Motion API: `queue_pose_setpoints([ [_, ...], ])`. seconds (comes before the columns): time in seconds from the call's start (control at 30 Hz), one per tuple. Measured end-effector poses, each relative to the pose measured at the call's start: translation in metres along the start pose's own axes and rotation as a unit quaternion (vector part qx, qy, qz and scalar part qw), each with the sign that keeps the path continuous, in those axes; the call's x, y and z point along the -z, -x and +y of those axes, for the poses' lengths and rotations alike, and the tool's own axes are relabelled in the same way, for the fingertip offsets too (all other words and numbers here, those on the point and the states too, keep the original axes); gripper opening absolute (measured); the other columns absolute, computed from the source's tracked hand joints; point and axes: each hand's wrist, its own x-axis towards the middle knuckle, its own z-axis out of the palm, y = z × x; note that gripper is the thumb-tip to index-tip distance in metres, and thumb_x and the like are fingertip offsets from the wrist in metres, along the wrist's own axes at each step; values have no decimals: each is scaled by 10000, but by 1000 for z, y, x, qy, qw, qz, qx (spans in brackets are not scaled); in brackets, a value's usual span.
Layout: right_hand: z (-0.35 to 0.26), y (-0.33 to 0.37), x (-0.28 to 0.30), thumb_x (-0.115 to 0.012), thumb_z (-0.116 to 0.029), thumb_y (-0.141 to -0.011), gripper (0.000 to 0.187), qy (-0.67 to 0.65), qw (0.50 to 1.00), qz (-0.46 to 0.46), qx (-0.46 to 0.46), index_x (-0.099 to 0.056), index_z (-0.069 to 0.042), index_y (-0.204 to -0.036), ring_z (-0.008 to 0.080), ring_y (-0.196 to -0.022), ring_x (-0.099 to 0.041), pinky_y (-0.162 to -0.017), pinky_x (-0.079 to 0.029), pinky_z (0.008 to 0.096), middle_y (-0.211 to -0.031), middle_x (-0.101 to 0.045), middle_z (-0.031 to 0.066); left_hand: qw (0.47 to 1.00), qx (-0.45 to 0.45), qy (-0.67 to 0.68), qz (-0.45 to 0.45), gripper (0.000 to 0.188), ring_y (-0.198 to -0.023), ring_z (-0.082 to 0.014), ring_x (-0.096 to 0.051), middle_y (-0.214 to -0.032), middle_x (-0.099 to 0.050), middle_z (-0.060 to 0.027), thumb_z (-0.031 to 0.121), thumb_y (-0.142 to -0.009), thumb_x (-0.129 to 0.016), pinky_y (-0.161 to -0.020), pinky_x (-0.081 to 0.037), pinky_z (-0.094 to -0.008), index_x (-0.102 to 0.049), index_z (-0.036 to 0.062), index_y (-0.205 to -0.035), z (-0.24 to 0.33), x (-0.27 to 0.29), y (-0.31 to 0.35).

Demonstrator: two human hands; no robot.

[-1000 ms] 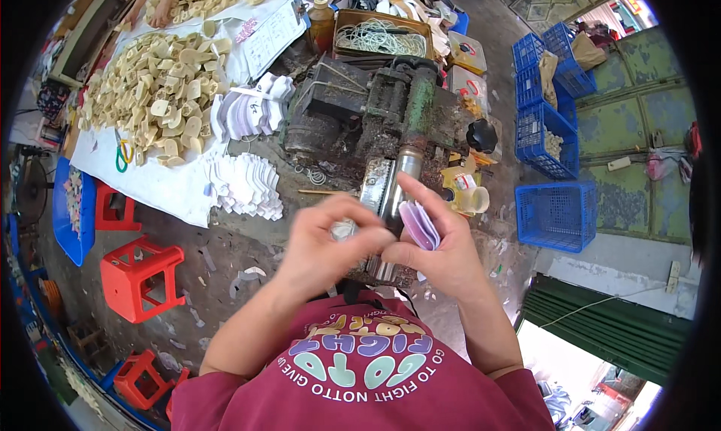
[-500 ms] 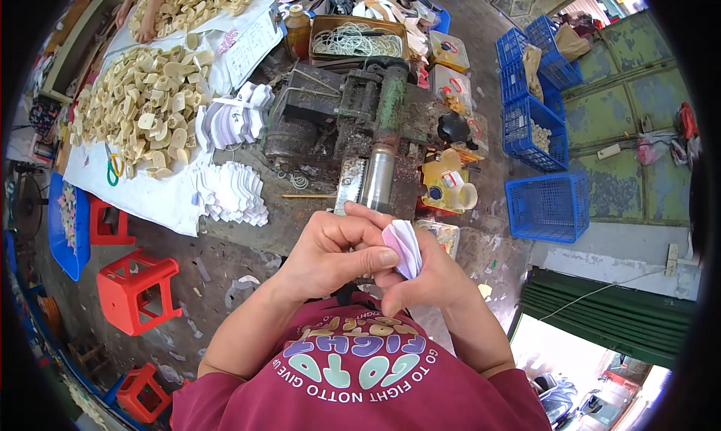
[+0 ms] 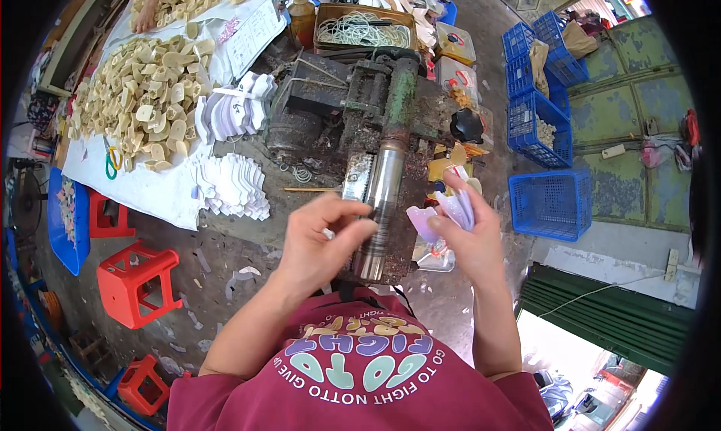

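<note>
My right hand [image 3: 475, 239] is closed on a small bunch of thin curved white-and-lavender cut pieces [image 3: 457, 209], right of the machine's shiny metal roller [image 3: 387, 179]. The pieces fan out between thumb and fingers. Over the near part of the roller is my left hand [image 3: 319, 239], its fingers curled and thumb and forefinger slightly apart. A tiny white bit [image 3: 328, 234] shows among its curled fingers; what it is I cannot make out. The roller belongs to a dark, grimy machine [image 3: 323, 93] with a green shaft housing [image 3: 402, 93].
Stacked white wavy pieces [image 3: 229, 187] and a tied bundle [image 3: 236, 108] lie left, near a heap of beige parts [image 3: 143, 108]. Red stools [image 3: 139, 281] stand left, blue crates [image 3: 552, 206] right. Another person's arm [image 3: 148, 7] is at the far left.
My hands have parted. The right has moved right with the pieces, which now fan out; the left has let go of them and is by the roller, whose near end is now uncovered.
</note>
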Motion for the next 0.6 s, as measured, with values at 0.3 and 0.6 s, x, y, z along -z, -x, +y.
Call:
queue_pose_setpoints([
  [0.3, 10, -15, -36, -690, -13, -765, 614, 95, 995, 13, 23, -486, -53, -1343, 142, -959, -603, -877, -469, 274, -1076, -646, 90, 980, -96, -128, 121, 104, -766, -188, -604, -817, -607, -89, 21, -762, -722, -678, -479, -280, -690, 13, -861, -55, -3, -2],
  [0.6, -17, -5, -28, -711, -30, -755, 655, 29, 999, 4, -26, -467, -25, -1362, 62, -749, -570, -689, -464, 205, -850, -626, 27, 867, -74, -382, 310, 65, -799, -248, -601, -836, -636, -94, 93, -803, -683, -746, -450, -360, -675, 31, -818, -144, 166, -14],
])
